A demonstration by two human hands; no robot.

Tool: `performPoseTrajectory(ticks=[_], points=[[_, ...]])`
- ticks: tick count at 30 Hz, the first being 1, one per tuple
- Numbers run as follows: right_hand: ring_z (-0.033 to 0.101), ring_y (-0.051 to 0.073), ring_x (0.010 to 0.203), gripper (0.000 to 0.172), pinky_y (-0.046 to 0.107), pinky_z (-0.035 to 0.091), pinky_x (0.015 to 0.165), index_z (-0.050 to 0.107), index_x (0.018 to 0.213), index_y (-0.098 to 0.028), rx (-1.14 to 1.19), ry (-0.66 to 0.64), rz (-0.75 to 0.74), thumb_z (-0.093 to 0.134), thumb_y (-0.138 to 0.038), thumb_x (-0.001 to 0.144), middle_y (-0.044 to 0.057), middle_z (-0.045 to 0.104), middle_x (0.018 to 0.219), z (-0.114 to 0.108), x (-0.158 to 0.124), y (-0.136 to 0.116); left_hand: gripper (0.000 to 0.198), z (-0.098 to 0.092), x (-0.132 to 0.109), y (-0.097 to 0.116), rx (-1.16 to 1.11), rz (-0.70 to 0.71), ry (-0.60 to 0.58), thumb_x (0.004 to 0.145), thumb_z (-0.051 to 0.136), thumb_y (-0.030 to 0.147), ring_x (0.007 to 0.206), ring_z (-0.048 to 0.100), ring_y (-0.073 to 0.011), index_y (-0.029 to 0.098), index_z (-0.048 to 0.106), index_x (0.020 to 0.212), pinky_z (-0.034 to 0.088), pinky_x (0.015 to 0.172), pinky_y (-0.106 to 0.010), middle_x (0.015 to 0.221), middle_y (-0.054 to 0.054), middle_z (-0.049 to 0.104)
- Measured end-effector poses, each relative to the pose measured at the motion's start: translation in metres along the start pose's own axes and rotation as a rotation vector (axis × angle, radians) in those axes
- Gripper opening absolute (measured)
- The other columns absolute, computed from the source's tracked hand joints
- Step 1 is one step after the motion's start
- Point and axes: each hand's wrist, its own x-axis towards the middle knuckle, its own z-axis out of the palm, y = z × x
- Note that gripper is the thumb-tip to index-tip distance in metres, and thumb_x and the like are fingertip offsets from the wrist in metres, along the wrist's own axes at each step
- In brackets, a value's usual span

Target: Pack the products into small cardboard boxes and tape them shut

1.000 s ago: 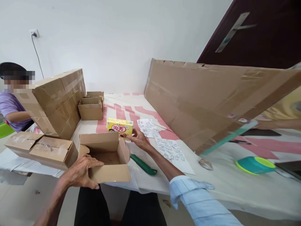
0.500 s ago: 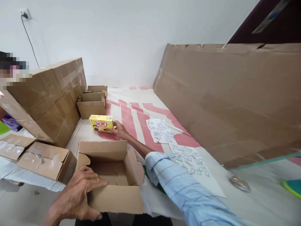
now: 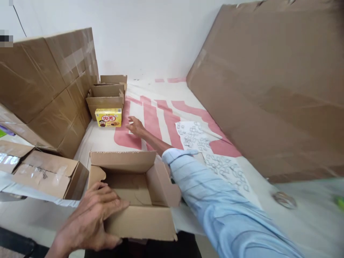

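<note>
At the near edge of the table stands a cardboard box [image 3: 141, 224] with its flaps up and nothing visible inside. My left hand [image 3: 94, 211] grips its near left corner, thumb on the outside and fingers over the edge. A yellow snack box [image 3: 108, 118] with red lettering stands upright farther back, in front of the open cartons. Just right of it, apart from it, is my right hand [image 3: 135, 126], fingers loosely bent and parted, holding nothing.
Open cartons [image 3: 106, 102] stand at the back left beside a tall stack of taped boxes [image 3: 61, 71]. Closed boxes [image 3: 45, 173] lie at the left edge. Drawn-on paper sheets [image 3: 192, 134] and a tape roll [image 3: 284, 199] lie to the right, before a large cardboard panel [image 3: 268, 82].
My right hand has let go of the yellow snack box, which now stands farther back against the cartons. The left hand keeps its hold on the cardboard box. The view has tilted down.
</note>
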Motion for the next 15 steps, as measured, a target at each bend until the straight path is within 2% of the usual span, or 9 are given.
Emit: performPoseTrajectory(ticks=[2, 4, 7, 11, 15], points=[[0.072, 0.026, 0.095, 0.057, 0.043, 0.065, 0.078, 0.069, 0.127, -0.018, 0.024, -0.012, 0.023, 0.077, -0.052, 0.083, 0.016, 0.070, 0.128, -0.020, -0.029, -0.006, 0.066, 0.001, -0.001, -0.003, -0.004, 0.008, 0.006, 0.067, 0.091, 0.036, 0.107, 0.074, -0.0305, 0.025, 0.076, 0.130, 0.050, 0.114, -0.053, 0.115, -0.007, 0.081], [0.071, 0.024, 0.092, 0.049, 0.039, 0.065, 0.079, 0.074, 0.113, -0.017, 0.076, -0.063, 0.021, 0.077, -0.057, 0.083, 0.012, 0.075, 0.113, -0.043, -0.067, -0.017, 0.069, 0.000, -0.003, -0.005, 0.008, 0.008, 0.004, 0.066, 0.091, 0.035, 0.110, 0.074, -0.0311, 0.025, 0.075, 0.133, 0.048, 0.117, -0.053, 0.118, -0.008, 0.081], [0.073, 0.025, 0.096, 0.051, 0.039, 0.064, 0.085, 0.079, 0.104, -0.017, 0.167, -0.141, 0.035, 0.073, -0.066, 0.088, 0.010, 0.078, 0.104, -0.076, -0.134, -0.039, 0.067, -0.003, -0.003, -0.004, 0.037, -0.004, -0.004, 0.068, 0.088, 0.032, 0.108, 0.075, -0.0302, 0.024, 0.075, 0.133, 0.050, 0.114, -0.050, 0.114, -0.007, 0.081], [0.073, 0.029, 0.114, 0.067, 0.044, 0.062, 0.097, 0.080, 0.123, -0.021, 0.282, -0.132, 0.034, 0.058, -0.079, 0.096, 0.012, 0.078, 0.122, -0.096, -0.214, -0.067, 0.061, -0.006, -0.003, 0.004, 0.108, 0.030, 0.005, 0.073, 0.079, 0.028, 0.109, 0.075, -0.0313, 0.019, 0.073, 0.133, 0.048, 0.115, -0.052, 0.113, -0.010, 0.081], [0.069, 0.031, 0.128, 0.073, 0.049, 0.058, 0.106, 0.074, 0.140, -0.027, 0.343, -0.103, 0.005, 0.058, -0.082, 0.095, 0.012, 0.074, 0.138, -0.091, -0.257, -0.076, 0.063, -0.001, -0.010, 0.010, 0.293, 0.014, 0.077, 0.079, 0.064, 0.019, 0.116, 0.072, -0.0341, 0.015, 0.065, 0.142, 0.045, 0.117, -0.057, 0.125, -0.015, 0.077]])
